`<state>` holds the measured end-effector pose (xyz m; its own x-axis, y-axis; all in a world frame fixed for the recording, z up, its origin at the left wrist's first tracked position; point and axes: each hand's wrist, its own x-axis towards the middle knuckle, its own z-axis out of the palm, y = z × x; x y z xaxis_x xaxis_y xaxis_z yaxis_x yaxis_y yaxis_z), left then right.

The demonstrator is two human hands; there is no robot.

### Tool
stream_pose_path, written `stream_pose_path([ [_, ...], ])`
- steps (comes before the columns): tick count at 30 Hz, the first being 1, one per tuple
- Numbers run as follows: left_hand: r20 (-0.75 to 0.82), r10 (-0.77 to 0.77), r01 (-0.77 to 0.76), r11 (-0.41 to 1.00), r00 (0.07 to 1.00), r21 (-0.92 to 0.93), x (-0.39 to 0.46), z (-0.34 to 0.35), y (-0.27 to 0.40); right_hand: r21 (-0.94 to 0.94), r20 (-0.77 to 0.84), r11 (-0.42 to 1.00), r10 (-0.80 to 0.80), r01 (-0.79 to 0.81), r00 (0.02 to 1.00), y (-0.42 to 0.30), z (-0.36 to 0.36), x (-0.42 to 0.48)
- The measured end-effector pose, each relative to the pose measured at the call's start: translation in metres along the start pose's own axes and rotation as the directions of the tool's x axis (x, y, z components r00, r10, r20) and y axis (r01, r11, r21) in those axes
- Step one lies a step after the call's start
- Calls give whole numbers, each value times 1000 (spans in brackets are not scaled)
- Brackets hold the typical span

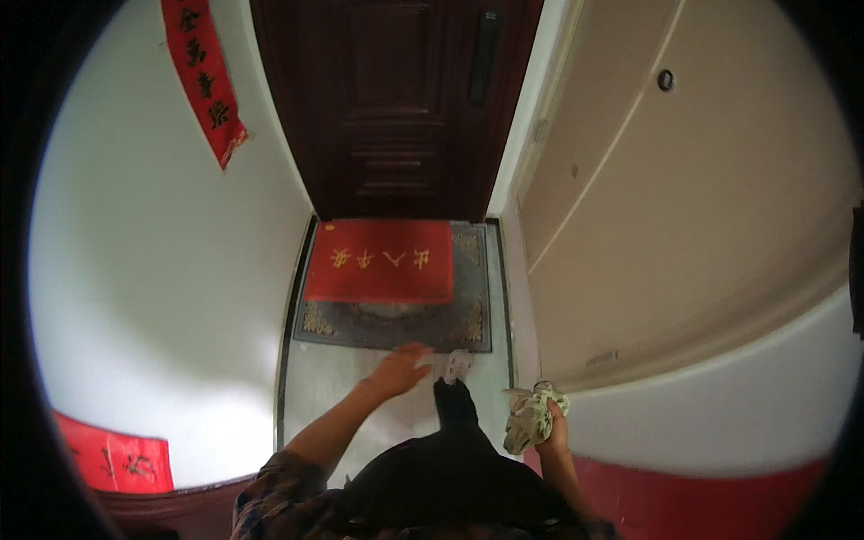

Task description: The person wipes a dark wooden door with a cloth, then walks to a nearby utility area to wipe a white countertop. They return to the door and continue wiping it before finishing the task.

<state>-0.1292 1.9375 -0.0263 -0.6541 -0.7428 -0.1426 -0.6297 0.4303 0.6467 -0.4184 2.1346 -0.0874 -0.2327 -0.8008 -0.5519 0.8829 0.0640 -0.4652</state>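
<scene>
My right hand (pixel 557 428) grips a crumpled, pale olive-green bundle (pixel 531 417), which looks like cloth or thin plastic film. It is held out beside my body, near the lower end of the beige door panel. My left hand (pixel 403 370) reaches forward in front of me with nothing in it. The fingers look slightly blurred, and the thumb stands apart from them. Beyond that hand, a red doormat (pixel 378 280) with yellow characters lies on top of a larger grey mat (pixel 388 327) with gold corner patterns.
A dark brown panelled door (pixel 391 81) with a long black handle (pixel 484 57) stands ahead. On the right is a beige door panel (pixel 675 223) with a small round lock (pixel 665 81). Red paper banners (pixel 202 81) hang on the white left wall (pixel 155 256). One light-coloured shoe (pixel 459 366) shows below.
</scene>
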Motion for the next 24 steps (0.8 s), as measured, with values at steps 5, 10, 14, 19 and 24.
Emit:
stream_pose_path([
  [5, -10, -86, 78, 940, 996, -333, 148, -1, 40, -385, 59, 922, -23, 44, 998, -52, 132, 135],
  [10, 191, -443, 363, 345, 876, -866, 241, -105, 36, -302, 948, -3, -107, 953, 300, -56, 275, 294],
  [14, 56, -500, -59, -210, 864, -976, 264, -163, -55, -661, 727, 410, 141, 629, 672, -125, 428, 344],
  [19, -221, -488, -379, -251, 844, -891, 314, -220, -121, -585, 634, 104, -560, 804, 533, -224, 547, 534],
  [24, -318, -348, -431, -321, 882, -843, 391, -267, -173, -533, 493, 191, -722, 824, 486, -301, 674, 636],
])
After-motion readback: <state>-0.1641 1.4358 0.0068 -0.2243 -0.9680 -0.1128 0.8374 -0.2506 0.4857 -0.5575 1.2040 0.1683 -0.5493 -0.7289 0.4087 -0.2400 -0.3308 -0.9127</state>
